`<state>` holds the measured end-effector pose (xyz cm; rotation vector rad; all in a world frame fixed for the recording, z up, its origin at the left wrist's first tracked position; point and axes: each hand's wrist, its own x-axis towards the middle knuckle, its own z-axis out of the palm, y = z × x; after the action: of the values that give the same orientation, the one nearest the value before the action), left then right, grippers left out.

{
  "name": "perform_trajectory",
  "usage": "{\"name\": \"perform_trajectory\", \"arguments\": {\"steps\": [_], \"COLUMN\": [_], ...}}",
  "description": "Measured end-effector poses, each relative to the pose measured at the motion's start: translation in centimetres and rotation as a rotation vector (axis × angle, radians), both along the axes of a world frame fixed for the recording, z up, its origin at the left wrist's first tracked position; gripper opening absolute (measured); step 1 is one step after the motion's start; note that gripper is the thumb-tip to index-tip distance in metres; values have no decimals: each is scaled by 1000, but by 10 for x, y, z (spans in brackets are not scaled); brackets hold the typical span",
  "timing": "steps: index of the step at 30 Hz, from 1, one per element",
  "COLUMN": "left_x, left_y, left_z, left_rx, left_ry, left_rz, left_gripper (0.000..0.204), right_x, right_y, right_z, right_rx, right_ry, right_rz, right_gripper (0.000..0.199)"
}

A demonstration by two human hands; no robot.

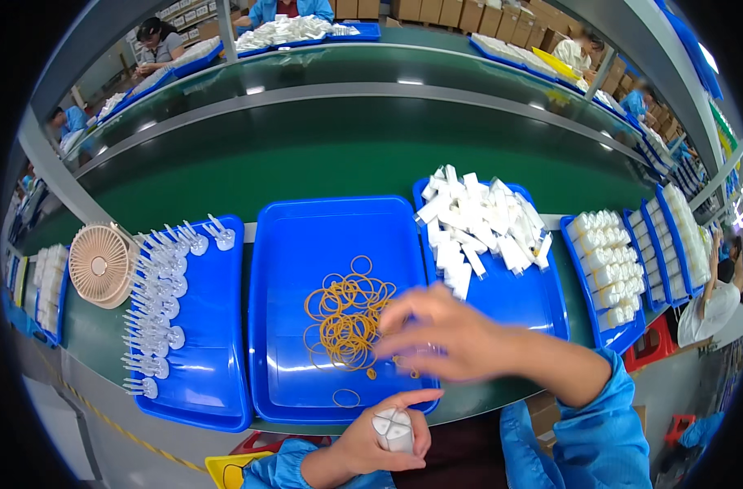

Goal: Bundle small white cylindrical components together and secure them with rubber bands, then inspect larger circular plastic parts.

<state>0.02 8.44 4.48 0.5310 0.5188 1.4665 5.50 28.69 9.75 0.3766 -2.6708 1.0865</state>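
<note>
My left hand (376, 440) is closed around a bundle of white pieces (393, 429), their ends facing up, just below the front edge of the middle blue tray (294, 232). A loose heap of tan rubber bands (349, 322) lies in that tray. My right hand (437, 334) hovers over the heap's right side, smeared by motion, so whether its fingers hold a band does not show. At the right, another blue tray (518, 306) carries a pile of white oblong pieces (481, 220) like those in my left hand.
On the left, a blue tray (200, 359) holds rows of clear plastic stemmed parts (156, 306) beside a round beige fan (100, 265). Trays of bundled white pieces (608, 265) stand far right. A grey metal rail (371, 94) crosses behind; other people work beyond it.
</note>
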Motion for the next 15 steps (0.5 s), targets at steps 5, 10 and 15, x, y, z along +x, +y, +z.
{"name": "perform_trajectory", "arguments": {"steps": [5,10,15], "left_x": [1,-4,-9], "left_y": [-2,-6,-4], "left_z": [-4,-12,-13], "left_rx": [-48,-77,-58], "left_ry": [64,16,4], "left_rz": [164,249,407], "left_gripper": [28,23,20], "right_x": [-42,-49,-26], "right_y": [42,45,30], "right_z": [-44,-47,-15], "right_rx": [538,536,135], "right_ry": [-60,-87,-150], "right_rz": [-155,-173,-214], "right_gripper": [13,9,6]}}
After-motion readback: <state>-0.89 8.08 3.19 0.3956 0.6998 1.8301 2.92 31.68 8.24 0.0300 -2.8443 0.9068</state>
